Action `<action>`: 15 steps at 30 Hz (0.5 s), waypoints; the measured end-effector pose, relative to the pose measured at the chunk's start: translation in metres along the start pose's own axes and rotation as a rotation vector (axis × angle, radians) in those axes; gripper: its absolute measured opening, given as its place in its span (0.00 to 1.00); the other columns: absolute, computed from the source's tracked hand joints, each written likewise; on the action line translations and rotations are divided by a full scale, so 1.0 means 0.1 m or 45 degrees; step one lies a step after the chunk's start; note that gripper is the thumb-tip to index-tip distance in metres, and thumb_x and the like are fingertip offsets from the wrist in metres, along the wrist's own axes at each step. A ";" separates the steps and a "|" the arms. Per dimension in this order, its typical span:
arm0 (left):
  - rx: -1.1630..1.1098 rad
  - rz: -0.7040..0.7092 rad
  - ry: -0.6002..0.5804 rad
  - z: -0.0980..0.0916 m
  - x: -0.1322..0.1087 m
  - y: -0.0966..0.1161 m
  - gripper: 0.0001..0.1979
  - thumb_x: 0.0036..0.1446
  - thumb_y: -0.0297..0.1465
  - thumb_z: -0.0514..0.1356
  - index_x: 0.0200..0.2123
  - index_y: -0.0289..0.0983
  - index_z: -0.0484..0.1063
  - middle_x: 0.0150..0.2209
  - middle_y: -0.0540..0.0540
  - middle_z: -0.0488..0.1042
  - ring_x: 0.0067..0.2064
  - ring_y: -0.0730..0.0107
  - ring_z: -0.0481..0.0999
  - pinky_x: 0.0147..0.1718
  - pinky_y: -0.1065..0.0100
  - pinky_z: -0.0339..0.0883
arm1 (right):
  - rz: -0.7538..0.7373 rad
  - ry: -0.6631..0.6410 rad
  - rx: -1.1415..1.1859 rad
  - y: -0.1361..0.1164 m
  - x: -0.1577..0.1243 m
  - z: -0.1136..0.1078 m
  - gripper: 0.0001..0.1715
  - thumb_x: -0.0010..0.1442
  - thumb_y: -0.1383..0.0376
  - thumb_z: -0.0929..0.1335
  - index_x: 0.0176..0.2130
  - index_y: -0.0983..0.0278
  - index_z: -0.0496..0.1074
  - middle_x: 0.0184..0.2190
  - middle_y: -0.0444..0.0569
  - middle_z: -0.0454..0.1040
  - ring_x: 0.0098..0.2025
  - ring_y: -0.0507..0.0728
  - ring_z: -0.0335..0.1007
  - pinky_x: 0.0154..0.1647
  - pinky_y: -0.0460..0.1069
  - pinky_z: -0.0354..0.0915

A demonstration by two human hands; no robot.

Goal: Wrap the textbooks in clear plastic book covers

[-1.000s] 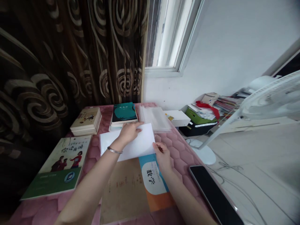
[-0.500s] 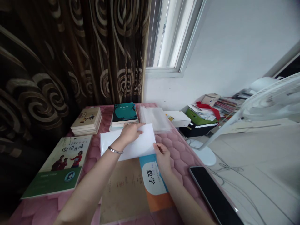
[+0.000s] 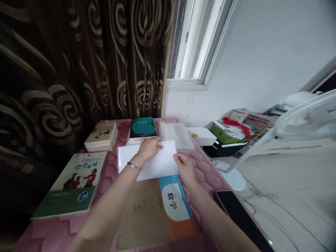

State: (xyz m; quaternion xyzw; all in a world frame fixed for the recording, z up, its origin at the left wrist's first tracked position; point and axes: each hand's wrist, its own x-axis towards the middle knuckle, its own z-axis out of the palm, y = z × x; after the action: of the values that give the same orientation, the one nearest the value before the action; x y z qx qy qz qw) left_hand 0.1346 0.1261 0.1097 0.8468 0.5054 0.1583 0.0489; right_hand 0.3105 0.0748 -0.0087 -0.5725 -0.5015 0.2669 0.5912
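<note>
"Working over the pink quilted surface (image 3: pixel 208 176), what matters first?"

"Probably keeping the brown-and-blue book (image 3: pixel 147 217) flat. The white sheet (image 3: pixel 160 166) is at its far end."

"And the hands?"

"The left hand (image 3: pixel 148 148) lies over the sheet, fingers partly spread at its far edge; I can't tell whether they grip. The right hand (image 3: pixel 186 168) has thumb and fingers pinched on the right edge: keep that light, to avoid creasing."
</note>
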 end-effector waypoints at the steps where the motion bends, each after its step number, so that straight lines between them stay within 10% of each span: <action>1: 0.038 -0.061 0.036 -0.01 -0.02 -0.07 0.23 0.60 0.36 0.58 0.58 0.44 0.66 0.49 0.43 0.78 0.51 0.58 0.76 0.55 0.56 0.57 | 0.008 0.025 -0.009 0.04 0.04 0.04 0.27 0.53 0.43 0.66 0.30 0.63 0.73 0.26 0.47 0.75 0.28 0.57 0.67 0.31 0.50 0.62; 10: -0.291 -0.820 0.385 0.13 -0.67 -1.15 0.25 0.61 0.40 0.56 0.58 0.34 0.63 0.51 0.36 0.75 0.52 0.59 0.75 0.49 0.64 0.65 | -0.104 0.165 -0.171 0.28 0.22 0.39 0.30 0.55 0.41 0.61 0.30 0.64 0.71 0.26 0.50 0.75 0.30 0.57 0.67 0.36 0.51 0.64; 15: -0.453 -0.960 0.405 0.44 -1.02 -1.27 0.18 0.66 0.36 0.49 0.51 0.32 0.68 0.48 0.36 0.77 0.50 0.63 0.77 0.45 0.68 0.69 | -0.103 0.179 -0.217 0.35 0.28 0.43 0.30 0.55 0.41 0.60 0.30 0.64 0.72 0.26 0.52 0.76 0.30 0.58 0.68 0.37 0.52 0.64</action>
State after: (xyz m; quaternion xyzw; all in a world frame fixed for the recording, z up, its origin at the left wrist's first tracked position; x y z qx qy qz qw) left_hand -0.0025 0.1023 0.0155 0.5470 0.7449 0.3422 0.1697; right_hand 0.2906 0.1245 -0.0410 -0.6174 -0.5024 0.1586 0.5842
